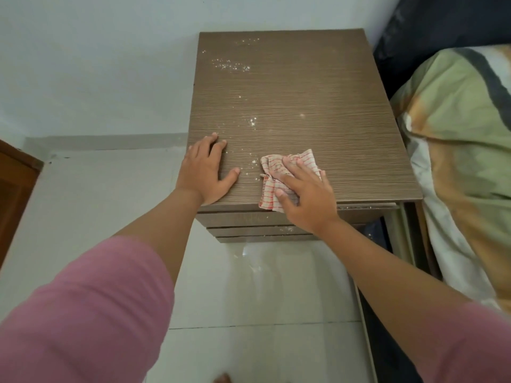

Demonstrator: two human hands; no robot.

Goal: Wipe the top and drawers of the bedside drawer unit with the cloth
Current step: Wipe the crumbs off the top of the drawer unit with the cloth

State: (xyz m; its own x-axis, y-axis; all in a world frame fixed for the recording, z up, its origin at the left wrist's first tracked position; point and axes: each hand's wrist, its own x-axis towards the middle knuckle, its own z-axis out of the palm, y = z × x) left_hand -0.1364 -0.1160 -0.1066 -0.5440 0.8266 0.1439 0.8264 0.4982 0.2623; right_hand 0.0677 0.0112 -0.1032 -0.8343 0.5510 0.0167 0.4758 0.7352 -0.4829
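The brown wood-grain bedside drawer unit [298,87] stands against the wall, its top speckled with white crumbs [231,64] at the far left and near the front. My right hand [304,197] presses a white cloth with red checks [272,172] flat on the top near the front edge, fingers spread over it. My left hand [206,172] rests flat on the front left corner of the top, holding nothing. The drawer fronts [249,219] show as stacked edges below the top.
A bed with a green, orange and white cover [464,150] lies close along the unit's right side. A white wall is behind, a dark wooden door [13,189] at far left, and pale floor tiles [249,299] with some white dust below the drawers.
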